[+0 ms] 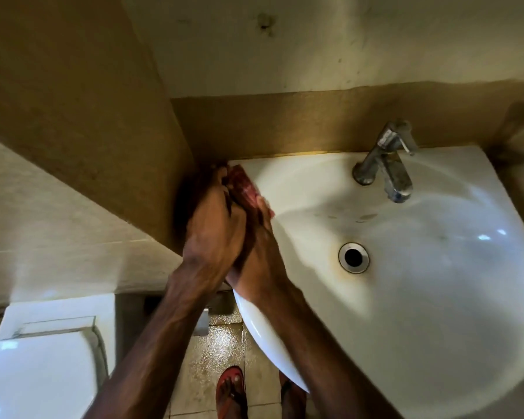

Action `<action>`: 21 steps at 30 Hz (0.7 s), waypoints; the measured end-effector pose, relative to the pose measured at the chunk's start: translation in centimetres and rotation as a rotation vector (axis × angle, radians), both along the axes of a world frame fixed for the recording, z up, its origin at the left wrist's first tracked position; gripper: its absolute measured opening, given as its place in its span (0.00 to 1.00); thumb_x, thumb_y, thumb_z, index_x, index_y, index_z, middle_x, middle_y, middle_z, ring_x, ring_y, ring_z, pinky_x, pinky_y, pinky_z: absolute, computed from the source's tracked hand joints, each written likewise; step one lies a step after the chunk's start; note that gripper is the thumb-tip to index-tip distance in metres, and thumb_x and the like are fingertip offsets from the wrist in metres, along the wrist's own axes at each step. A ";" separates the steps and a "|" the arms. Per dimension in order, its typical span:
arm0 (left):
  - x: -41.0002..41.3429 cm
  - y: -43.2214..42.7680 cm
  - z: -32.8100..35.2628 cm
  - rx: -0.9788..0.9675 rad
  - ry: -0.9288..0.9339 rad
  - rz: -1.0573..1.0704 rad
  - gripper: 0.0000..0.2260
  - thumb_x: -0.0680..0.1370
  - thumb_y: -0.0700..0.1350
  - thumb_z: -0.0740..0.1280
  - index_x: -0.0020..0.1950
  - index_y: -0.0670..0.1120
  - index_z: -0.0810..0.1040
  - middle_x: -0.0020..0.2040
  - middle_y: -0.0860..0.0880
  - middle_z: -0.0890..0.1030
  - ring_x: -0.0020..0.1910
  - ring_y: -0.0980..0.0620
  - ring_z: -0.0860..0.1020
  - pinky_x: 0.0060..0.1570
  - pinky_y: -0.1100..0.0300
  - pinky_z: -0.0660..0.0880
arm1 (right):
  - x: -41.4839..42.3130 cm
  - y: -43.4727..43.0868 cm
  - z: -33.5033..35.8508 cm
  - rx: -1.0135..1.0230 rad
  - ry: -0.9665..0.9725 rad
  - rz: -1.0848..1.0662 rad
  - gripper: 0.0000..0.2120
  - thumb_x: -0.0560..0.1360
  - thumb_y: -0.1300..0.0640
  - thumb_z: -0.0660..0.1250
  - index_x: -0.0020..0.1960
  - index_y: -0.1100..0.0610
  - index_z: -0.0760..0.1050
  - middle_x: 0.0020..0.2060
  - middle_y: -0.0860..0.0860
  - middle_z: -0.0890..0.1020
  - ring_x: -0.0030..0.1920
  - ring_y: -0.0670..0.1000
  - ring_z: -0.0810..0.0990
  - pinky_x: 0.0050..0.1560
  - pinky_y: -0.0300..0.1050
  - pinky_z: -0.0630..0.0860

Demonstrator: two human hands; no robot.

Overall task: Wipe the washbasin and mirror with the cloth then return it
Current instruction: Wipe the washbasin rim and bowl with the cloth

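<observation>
A white washbasin [421, 267] fills the right half of the view, with a chrome tap [387, 160] at its back and a drain [353, 257] in the bowl. A dark red cloth [245, 186] lies on the basin's back left rim. Both hands press on it together: my left hand [215, 234] over the rim's left edge, my right hand [254, 255] just beside it, fingers on the cloth. The hands are motion-blurred. Most of the cloth is hidden under them. No mirror is in view.
A white toilet [40, 358] stands at lower left. A brown tiled wall [88, 101] juts out just left of the basin. My feet in red sandals [230, 388] stand on the wet tiled floor below the basin.
</observation>
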State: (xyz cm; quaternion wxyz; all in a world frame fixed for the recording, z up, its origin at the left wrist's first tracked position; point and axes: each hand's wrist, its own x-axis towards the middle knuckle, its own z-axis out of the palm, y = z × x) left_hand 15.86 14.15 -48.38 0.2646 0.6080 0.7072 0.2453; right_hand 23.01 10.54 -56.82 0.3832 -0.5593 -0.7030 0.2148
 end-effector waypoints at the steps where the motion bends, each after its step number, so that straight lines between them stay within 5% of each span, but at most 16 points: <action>1: -0.1 -0.1 0.1 -0.044 -0.002 -0.021 0.23 0.80 0.37 0.59 0.76 0.46 0.66 0.72 0.46 0.72 0.71 0.46 0.70 0.73 0.49 0.67 | 0.2 -1.1 -0.6 0.011 -0.102 0.009 0.25 0.78 0.56 0.66 0.74 0.57 0.71 0.73 0.57 0.75 0.78 0.51 0.68 0.81 0.54 0.59; 4: -0.2 -0.1 0.1 -0.155 0.009 -0.086 0.23 0.81 0.38 0.60 0.77 0.47 0.65 0.70 0.45 0.73 0.69 0.45 0.72 0.67 0.52 0.70 | 0.5 -5.5 0.0 -0.121 -0.178 0.057 0.18 0.78 0.51 0.62 0.67 0.49 0.77 0.66 0.50 0.82 0.75 0.50 0.70 0.78 0.60 0.65; 9: -0.7 0.3 0.1 -0.226 -0.004 -0.113 0.25 0.81 0.35 0.59 0.77 0.49 0.65 0.69 0.46 0.73 0.66 0.47 0.74 0.61 0.56 0.72 | 1.8 -9.7 1.5 -0.139 -0.194 0.182 0.26 0.85 0.52 0.57 0.82 0.45 0.61 0.83 0.40 0.56 0.84 0.44 0.47 0.82 0.54 0.54; 14: -0.8 0.3 0.3 -0.197 -0.054 -0.113 0.23 0.83 0.37 0.59 0.77 0.48 0.65 0.71 0.47 0.71 0.68 0.48 0.72 0.59 0.61 0.71 | 1.6 -5.1 0.4 -0.233 -0.139 0.086 0.21 0.86 0.49 0.54 0.77 0.51 0.71 0.78 0.49 0.70 0.84 0.50 0.54 0.79 0.58 0.64; 18: -0.8 0.5 0.1 -0.168 -0.035 -0.140 0.21 0.83 0.36 0.58 0.76 0.47 0.66 0.71 0.46 0.73 0.68 0.49 0.73 0.59 0.63 0.70 | 1.1 -1.6 0.0 -0.222 -0.169 -0.005 0.28 0.82 0.47 0.50 0.78 0.53 0.69 0.81 0.49 0.65 0.84 0.50 0.49 0.82 0.63 0.55; 21: -1.0 0.9 -0.1 -0.207 -0.028 -0.200 0.22 0.82 0.35 0.57 0.77 0.46 0.66 0.74 0.47 0.70 0.71 0.50 0.71 0.63 0.61 0.69 | 0.6 -4.1 0.6 -0.278 -0.102 -0.030 0.22 0.85 0.50 0.53 0.75 0.53 0.72 0.81 0.49 0.65 0.84 0.48 0.48 0.80 0.61 0.61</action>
